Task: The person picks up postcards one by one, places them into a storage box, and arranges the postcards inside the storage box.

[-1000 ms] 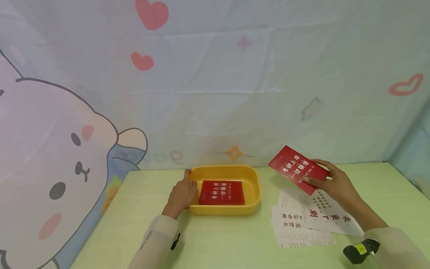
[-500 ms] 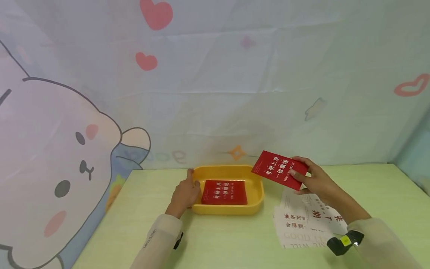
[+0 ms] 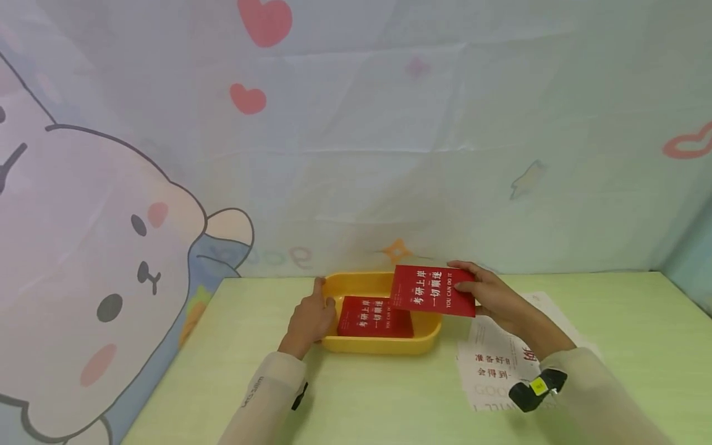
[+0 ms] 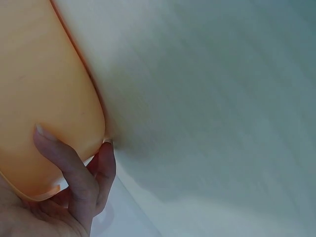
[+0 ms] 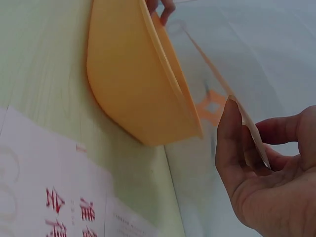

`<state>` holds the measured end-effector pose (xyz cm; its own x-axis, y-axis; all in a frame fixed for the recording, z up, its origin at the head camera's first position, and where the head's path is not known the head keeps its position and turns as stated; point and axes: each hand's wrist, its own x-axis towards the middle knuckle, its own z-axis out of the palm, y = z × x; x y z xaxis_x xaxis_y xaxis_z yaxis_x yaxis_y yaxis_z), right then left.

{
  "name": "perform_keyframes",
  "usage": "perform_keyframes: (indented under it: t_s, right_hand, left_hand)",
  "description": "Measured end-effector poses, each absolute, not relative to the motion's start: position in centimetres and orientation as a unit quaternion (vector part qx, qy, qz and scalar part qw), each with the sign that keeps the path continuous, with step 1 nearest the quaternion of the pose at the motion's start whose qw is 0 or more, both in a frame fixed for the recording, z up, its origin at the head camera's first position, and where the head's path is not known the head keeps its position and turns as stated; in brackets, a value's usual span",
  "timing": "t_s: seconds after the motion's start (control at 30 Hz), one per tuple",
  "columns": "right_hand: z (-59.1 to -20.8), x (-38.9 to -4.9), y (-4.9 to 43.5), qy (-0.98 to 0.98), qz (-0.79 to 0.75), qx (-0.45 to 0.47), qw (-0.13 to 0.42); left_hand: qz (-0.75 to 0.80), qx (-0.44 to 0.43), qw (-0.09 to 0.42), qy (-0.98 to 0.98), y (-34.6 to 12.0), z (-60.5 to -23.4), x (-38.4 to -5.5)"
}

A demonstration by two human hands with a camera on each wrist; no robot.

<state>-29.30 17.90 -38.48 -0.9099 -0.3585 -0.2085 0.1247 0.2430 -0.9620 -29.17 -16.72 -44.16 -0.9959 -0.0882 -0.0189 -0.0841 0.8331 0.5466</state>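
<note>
That red slogan card (image 3: 425,290) over the yellow tub (image 3: 384,346) is probably light and bendy, so right hand (image 3: 495,300) pinching its outer edge works, left hand (image 3: 310,316) gripping the tub.

Held card (image 3: 431,290): white print, turned sideways as I see it, reads 考研上岸, 一切顺遂 and YOU CAN DO IT; finer lines at its left edge are too small for me to read. Lower card (image 3: 367,318), in the tub (image 3: 381,346): the same two Chinese lines, then YOU CAN, the rest unclear. Sheets (image 3: 486,346): red 准备 and 会得, clearest from the right wrist; pale capitals show GOO and WILL, cut short. Left sleeve (image 3: 269,392): dark lettering beginning Lets, the remainder blurred. Tag (image 3: 538,387) on the right wrist unit: marks illegible.
</note>
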Motion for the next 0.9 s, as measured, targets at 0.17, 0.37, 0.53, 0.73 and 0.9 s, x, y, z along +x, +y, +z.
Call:
perform_keyframes:
  t_s: [0.17, 0.37, 0.53, 0.73, 0.9]
  right_hand:
    - [-38.4, -29.7, 16.2, 0.778, -0.592, -0.083, 0.191]
    - [-38.7, -30.2, 13.9, 0.805, -0.557, -0.099, 0.177]
    - [-39.1, -30.3, 12.0, 0.829, -0.524, -0.11, 0.161]
    - [-39.6, -30.5, 10.4, 0.851, -0.49, -0.128, 0.139]
    - [-40.0, -30.8, 9.7, 0.874, -0.452, -0.13, 0.12]
  left_hand:
    - [-0.29, 0.044, 0.006, -0.956, -16.4, -44.1, -29.4]
    - [-0.291, 0.051, 0.003, -0.956, -16.3, -44.2, -29.4]
    - [-0.294, 0.051, 0.002, -0.954, -16.4, -44.4, -29.4]
    - [-0.295, 0.05, 0.006, -0.954, -16.1, -44.7, -29.3]
    - [-0.29, 0.046, 0.007, -0.956, -15.6, -44.3, -29.0]
